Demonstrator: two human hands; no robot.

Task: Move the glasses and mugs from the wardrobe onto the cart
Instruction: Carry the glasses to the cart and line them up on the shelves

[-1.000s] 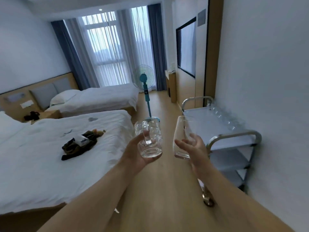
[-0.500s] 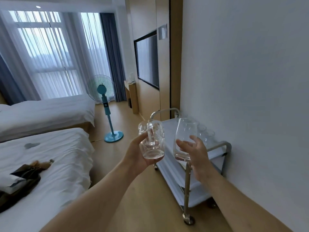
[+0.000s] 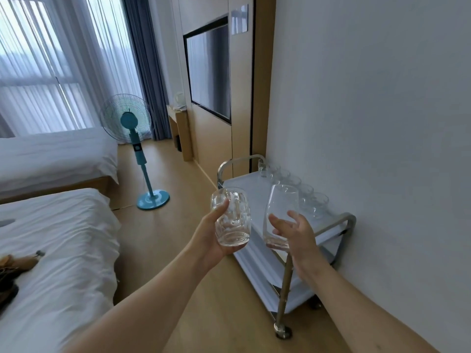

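My left hand (image 3: 209,240) grips a clear glass mug (image 3: 232,220) and holds it upright in front of me. In my right hand (image 3: 297,235) is a tall clear glass (image 3: 279,212), held around its lower part and tilted slightly left. Both are in the air just above the near left edge of a metal cart (image 3: 339,220) with white shelves, which stands against the right wall. A row of several clear glasses (image 3: 295,187) stands along the wall side of the cart's top shelf.
Two beds with white sheets (image 3: 63,250) fill the left side. A teal standing fan (image 3: 137,149) stands on the wood floor beyond. A wall-mounted TV (image 3: 209,70) and a small wooden desk (image 3: 179,133) lie past the cart. The white wall (image 3: 382,123) is close on the right.
The view has swung right and come closer to the cart. Both hands, still holding the mug and glass, are now over the cart's near left edge.
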